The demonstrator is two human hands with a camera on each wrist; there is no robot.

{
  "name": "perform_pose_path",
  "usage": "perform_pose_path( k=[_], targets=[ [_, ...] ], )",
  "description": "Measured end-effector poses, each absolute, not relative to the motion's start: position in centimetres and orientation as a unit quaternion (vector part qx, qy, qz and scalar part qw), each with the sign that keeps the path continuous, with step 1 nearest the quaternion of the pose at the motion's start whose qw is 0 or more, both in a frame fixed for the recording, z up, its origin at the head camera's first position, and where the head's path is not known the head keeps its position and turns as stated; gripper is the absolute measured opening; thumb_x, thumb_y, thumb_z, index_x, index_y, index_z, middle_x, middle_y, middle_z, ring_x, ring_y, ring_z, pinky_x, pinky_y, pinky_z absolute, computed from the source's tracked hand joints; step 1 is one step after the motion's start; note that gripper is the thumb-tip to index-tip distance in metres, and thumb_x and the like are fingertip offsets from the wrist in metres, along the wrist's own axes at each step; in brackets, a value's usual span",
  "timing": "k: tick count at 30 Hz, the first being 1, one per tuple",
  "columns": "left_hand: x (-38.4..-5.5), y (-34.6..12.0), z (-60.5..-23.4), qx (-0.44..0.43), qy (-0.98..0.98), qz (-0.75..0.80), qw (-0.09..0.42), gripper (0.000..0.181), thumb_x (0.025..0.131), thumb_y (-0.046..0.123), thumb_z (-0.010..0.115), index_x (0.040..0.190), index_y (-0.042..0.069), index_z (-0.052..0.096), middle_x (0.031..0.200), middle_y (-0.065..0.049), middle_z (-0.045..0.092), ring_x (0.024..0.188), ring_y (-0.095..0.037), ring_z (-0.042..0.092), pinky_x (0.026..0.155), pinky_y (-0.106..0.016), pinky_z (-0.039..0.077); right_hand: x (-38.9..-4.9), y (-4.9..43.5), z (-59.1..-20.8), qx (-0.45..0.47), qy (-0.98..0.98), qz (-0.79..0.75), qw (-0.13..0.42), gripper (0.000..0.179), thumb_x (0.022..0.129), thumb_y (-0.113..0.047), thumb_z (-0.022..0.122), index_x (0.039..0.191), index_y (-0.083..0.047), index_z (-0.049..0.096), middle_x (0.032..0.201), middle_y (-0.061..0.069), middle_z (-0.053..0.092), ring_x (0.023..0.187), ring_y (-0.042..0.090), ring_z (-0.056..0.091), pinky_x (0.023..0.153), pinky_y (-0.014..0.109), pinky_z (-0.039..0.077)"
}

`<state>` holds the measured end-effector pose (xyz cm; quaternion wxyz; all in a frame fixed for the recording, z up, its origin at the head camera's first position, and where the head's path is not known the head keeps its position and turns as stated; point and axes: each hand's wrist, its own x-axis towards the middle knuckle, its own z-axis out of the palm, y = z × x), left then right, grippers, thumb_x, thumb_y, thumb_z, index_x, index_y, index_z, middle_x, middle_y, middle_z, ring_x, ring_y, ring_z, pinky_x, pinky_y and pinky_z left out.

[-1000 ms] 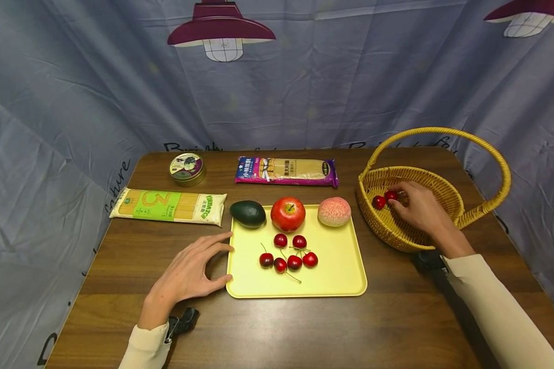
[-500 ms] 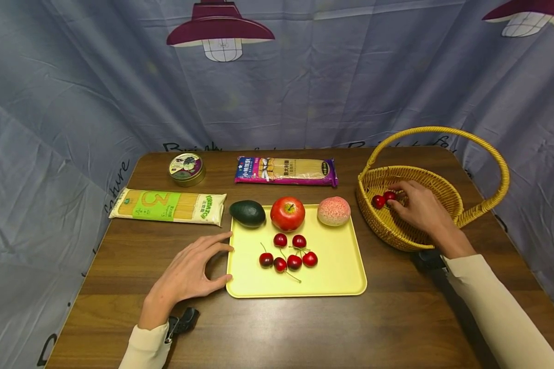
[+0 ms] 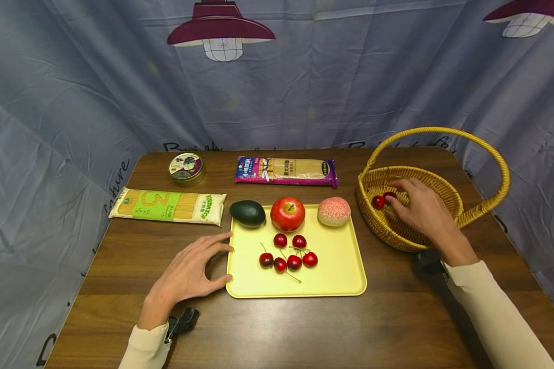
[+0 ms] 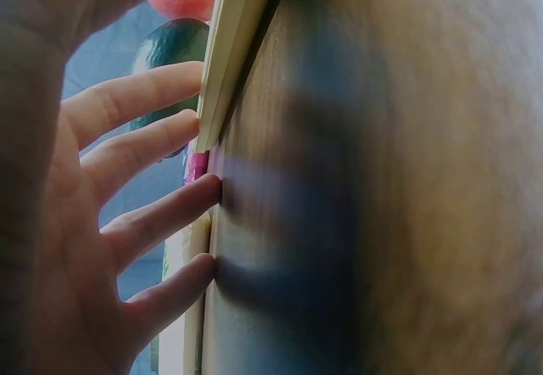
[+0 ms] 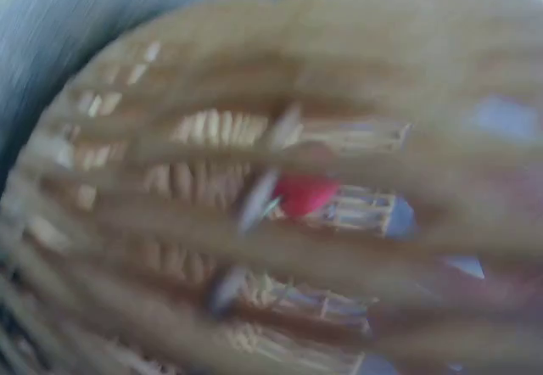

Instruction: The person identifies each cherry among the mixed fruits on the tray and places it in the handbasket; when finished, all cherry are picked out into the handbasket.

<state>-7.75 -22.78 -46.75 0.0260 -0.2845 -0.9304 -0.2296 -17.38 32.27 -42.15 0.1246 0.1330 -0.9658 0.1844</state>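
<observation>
My left hand (image 3: 189,269) rests at the left edge of a pale yellow tray (image 3: 337,277), fingers spread. In the left wrist view its fingertips (image 4: 193,122) touch the tray's rim. Several red cherries (image 3: 294,263) lie on the tray, along with an avocado (image 3: 248,213), a red apple (image 3: 288,213) and a peach (image 3: 334,211). My right hand (image 3: 420,207) reaches inside a yellow wicker basket (image 3: 383,230). Two cherries (image 3: 378,202) are there; the thumb partly covers one, with a gap below the index finger. The right wrist view is blurred, showing one cherry (image 5: 307,194) beside the fingers.
A green-labelled pack of spaghetti (image 3: 168,206) lies left of the tray, with a round tin (image 3: 186,169) behind it. A purple noodle pack (image 3: 286,171) lies behind the tray. The basket's tall handle (image 3: 494,154) arches over its right side. A curtain (image 3: 304,92) hangs behind the table.
The right hand's thumb has shifted slightly up and left, now covering part of one cherry that showed more fully before. The right forearm has moved a little. The left hand has stayed still.
</observation>
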Motion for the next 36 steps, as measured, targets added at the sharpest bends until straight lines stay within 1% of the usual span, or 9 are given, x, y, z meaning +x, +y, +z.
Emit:
perform_pose_path(
  k=[4, 8, 11, 14, 19, 22, 26, 30, 36],
  targets=[
    [-7.7, -22.8, -46.7, -0.284, -0.931, -0.23, 0.025, 0.054, 0.086, 0.047, 0.085, 0.133, 0.023, 0.073, 0.165, 0.005, 0.05, 0.143, -0.025, 0.055, 0.11, -0.059, 0.05, -16.6, 31.2, -41.4, 0.149, -0.956, 0.195, 0.159, 0.037, 0.095, -0.012, 0.082, 0.129, 0.0, 0.071, 0.123, 0.024, 0.069, 0.107, 0.046, 0.068, 0.086, 0.064, 0.055],
    [-7.8, -22.8, -46.7, -0.282, -0.931, -0.231, 0.023, 0.054, 0.086, 0.047, 0.085, 0.134, 0.023, 0.073, 0.165, 0.005, 0.05, 0.142, -0.025, 0.055, 0.109, -0.06, 0.051, -16.0, 30.2, -40.8, 0.167, -0.946, 0.201, 0.19, 0.037, 0.092, -0.01, 0.084, 0.126, -0.001, 0.073, 0.119, 0.023, 0.071, 0.102, 0.045, 0.07, 0.082, 0.064, 0.056],
    [-7.8, -22.8, -46.7, -0.281, -0.931, -0.231, 0.023, 0.054, 0.086, 0.047, 0.085, 0.134, 0.023, 0.073, 0.165, 0.005, 0.05, 0.142, -0.026, 0.056, 0.11, -0.06, 0.051, -15.5, 29.4, -40.2, 0.174, -0.942, 0.203, 0.2, 0.037, 0.091, -0.009, 0.085, 0.126, -0.002, 0.074, 0.118, 0.021, 0.071, 0.103, 0.043, 0.07, 0.082, 0.064, 0.057],
    [-7.8, -22.8, -46.7, -0.282, -0.931, -0.231, 0.022, 0.054, 0.086, 0.047, 0.085, 0.133, 0.023, 0.073, 0.165, 0.005, 0.05, 0.142, -0.026, 0.056, 0.11, -0.06, 0.051, -14.8, 28.5, -39.6, 0.184, -0.939, 0.206, 0.206, 0.037, 0.09, -0.007, 0.086, 0.125, -0.004, 0.074, 0.118, 0.018, 0.072, 0.102, 0.038, 0.07, 0.082, 0.06, 0.059],
    [-7.8, -22.8, -46.8, -0.283, -0.931, -0.231, 0.022, 0.055, 0.086, 0.047, 0.086, 0.133, 0.023, 0.073, 0.165, 0.005, 0.05, 0.142, -0.026, 0.056, 0.11, -0.06, 0.051, -13.7, 26.8, -39.3, 0.216, -0.927, 0.209, 0.223, 0.038, 0.088, -0.004, 0.087, 0.124, -0.003, 0.074, 0.113, 0.015, 0.072, 0.092, 0.029, 0.069, 0.074, 0.051, 0.06],
    [-7.7, -22.8, -46.8, -0.283, -0.93, -0.232, 0.023, 0.054, 0.086, 0.047, 0.086, 0.133, 0.023, 0.072, 0.165, 0.005, 0.05, 0.142, -0.027, 0.056, 0.111, -0.061, 0.05, -13.2, 25.7, -39.5, 0.234, -0.921, 0.209, 0.23, 0.039, 0.087, -0.004, 0.088, 0.123, -0.003, 0.074, 0.111, 0.014, 0.072, 0.089, 0.025, 0.068, 0.07, 0.048, 0.059],
    [-7.7, -22.8, -46.9, -0.284, -0.93, -0.232, 0.024, 0.054, 0.086, 0.047, 0.086, 0.134, 0.023, 0.072, 0.165, 0.005, 0.05, 0.142, -0.026, 0.056, 0.11, -0.061, 0.051, -12.4, 24.2, -40.0, 0.26, -0.914, 0.216, 0.225, 0.039, 0.086, -0.006, 0.089, 0.122, -0.005, 0.074, 0.112, 0.012, 0.072, 0.09, 0.026, 0.07, 0.07, 0.046, 0.061],
    [-7.7, -22.8, -46.8, -0.283, -0.93, -0.233, 0.022, 0.055, 0.086, 0.047, 0.086, 0.134, 0.023, 0.073, 0.165, 0.005, 0.05, 0.142, -0.026, 0.056, 0.112, -0.06, 0.049, -11.5, 22.8, -40.8, 0.28, -0.91, 0.224, 0.207, 0.038, 0.086, -0.009, 0.09, 0.121, -0.005, 0.074, 0.114, 0.01, 0.073, 0.095, 0.027, 0.073, 0.074, 0.047, 0.063],
    [-7.7, -22.8, -46.9, -0.283, -0.931, -0.232, 0.021, 0.054, 0.087, 0.047, 0.085, 0.134, 0.024, 0.072, 0.166, 0.005, 0.049, 0.143, -0.028, 0.055, 0.115, -0.063, 0.046, -10.3, 21.3, -42.1, 0.305, -0.906, 0.234, 0.179, 0.044, 0.082, -0.009, 0.093, 0.12, -0.005, 0.074, 0.113, 0.011, 0.073, 0.09, 0.025, 0.071, 0.072, 0.043, 0.063]
  ],
)
